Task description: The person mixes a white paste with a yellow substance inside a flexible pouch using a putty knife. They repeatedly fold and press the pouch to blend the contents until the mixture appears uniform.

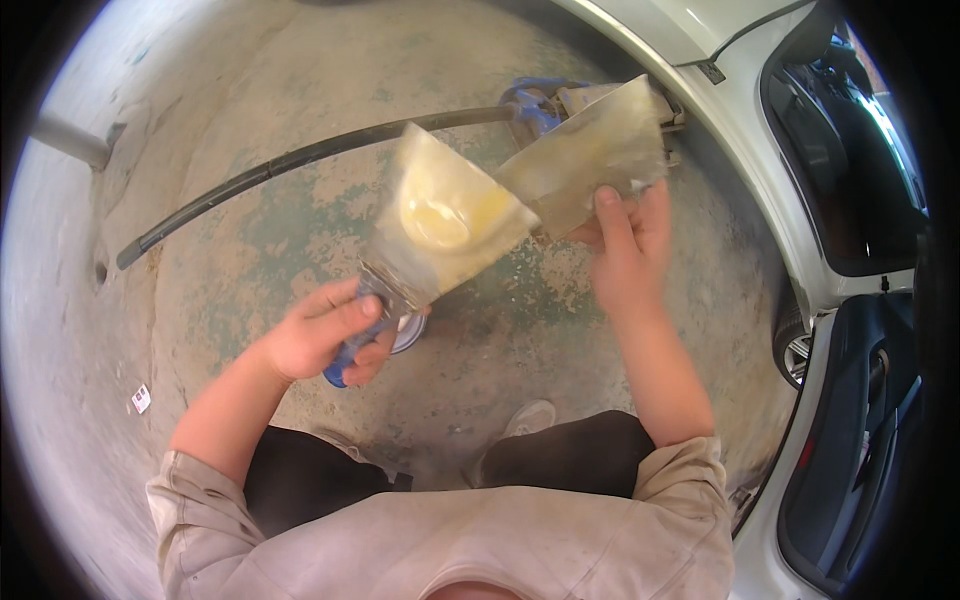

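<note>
My left hand (325, 335) is closed round the blue handle of a wide putty knife (425, 262). Its flared blade carries a glossy dollop of pale yellow filler (440, 218) and points up and to the right. My right hand (632, 245) pinches a broad, flat, dull metal spreader (590, 155), its thumb lying on the near face. Yellowish smears mark the spreader. Its left end is close to the putty knife's right corner; whether they touch I cannot tell. Partly hidden behind my left hand, a round blue-rimmed can (409, 333) stands lower down.
A white car (735, 170) with an open door (850, 440) lines the right side. A floor jack (540, 105), blue and grey, lies beyond my hands, its long dark handle (300, 155) stretching left. A pole (75, 140) stands far left. The concrete floor (230, 240) has worn green paint.
</note>
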Demonstrator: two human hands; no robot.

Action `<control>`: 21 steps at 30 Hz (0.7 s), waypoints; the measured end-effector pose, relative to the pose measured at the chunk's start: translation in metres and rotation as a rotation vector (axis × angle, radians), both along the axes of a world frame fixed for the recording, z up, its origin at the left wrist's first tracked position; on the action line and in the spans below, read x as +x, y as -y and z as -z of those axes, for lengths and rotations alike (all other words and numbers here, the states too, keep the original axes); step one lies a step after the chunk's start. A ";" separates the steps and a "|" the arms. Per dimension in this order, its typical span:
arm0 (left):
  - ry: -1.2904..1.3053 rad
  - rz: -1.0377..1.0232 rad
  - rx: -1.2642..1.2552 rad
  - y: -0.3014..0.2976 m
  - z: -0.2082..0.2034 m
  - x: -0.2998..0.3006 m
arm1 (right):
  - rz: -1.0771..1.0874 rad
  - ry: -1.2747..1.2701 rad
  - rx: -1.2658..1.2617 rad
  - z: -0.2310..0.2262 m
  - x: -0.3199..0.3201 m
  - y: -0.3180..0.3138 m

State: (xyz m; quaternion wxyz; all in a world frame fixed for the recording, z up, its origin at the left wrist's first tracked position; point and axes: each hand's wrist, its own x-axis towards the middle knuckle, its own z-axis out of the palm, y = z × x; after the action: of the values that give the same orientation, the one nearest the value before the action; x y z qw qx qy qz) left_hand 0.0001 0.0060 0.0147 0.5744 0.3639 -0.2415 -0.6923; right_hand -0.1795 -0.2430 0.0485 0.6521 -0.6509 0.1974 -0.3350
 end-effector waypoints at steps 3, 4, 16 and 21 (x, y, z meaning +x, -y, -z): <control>0.080 0.038 0.067 0.005 0.002 -0.008 | 0.040 0.107 -0.212 -0.003 -0.004 -0.020; 0.098 0.046 0.091 0.006 0.004 -0.009 | 0.037 0.141 -0.310 -0.003 -0.005 -0.024; 0.080 -0.066 -0.021 0.002 0.003 -0.006 | -0.318 -0.520 -0.667 -0.016 -0.019 -0.015; 0.087 -0.175 -0.002 0.008 0.004 -0.014 | -0.274 -0.416 0.146 0.009 -0.012 -0.022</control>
State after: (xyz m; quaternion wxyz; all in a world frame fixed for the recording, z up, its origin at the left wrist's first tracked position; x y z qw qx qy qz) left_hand -0.0140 -0.0017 0.0109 0.6220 0.4129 -0.2340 -0.6228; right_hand -0.1915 -0.2206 0.0397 0.6820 -0.6777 0.2605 -0.0873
